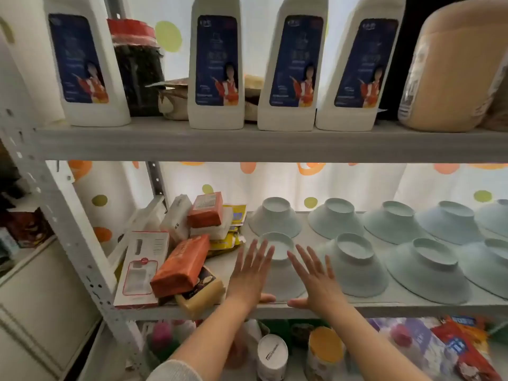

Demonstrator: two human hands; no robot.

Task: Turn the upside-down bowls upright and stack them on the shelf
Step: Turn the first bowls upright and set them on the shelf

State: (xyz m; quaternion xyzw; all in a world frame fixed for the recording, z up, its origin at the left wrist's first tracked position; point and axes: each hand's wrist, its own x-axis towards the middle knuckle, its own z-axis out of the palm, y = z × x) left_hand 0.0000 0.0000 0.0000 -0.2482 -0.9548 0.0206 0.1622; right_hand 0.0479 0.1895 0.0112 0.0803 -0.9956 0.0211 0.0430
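Both hands are up at the middle shelf (412, 306). The left hand (251, 273) and right hand (316, 279) flank the front-left bowl (277, 247), palms laid along its sides. The fingers are straight and the thumbs are down by its rim at the shelf's front edge. The grip is open on both, with nothing clasped. The bowl sits upside down, foot ring up. The other bowls (354, 259), also upside down, run off to the right in two rows. Packets (181, 268) are piled just left of it, and white bottles (217, 64) stand on the shelf above.
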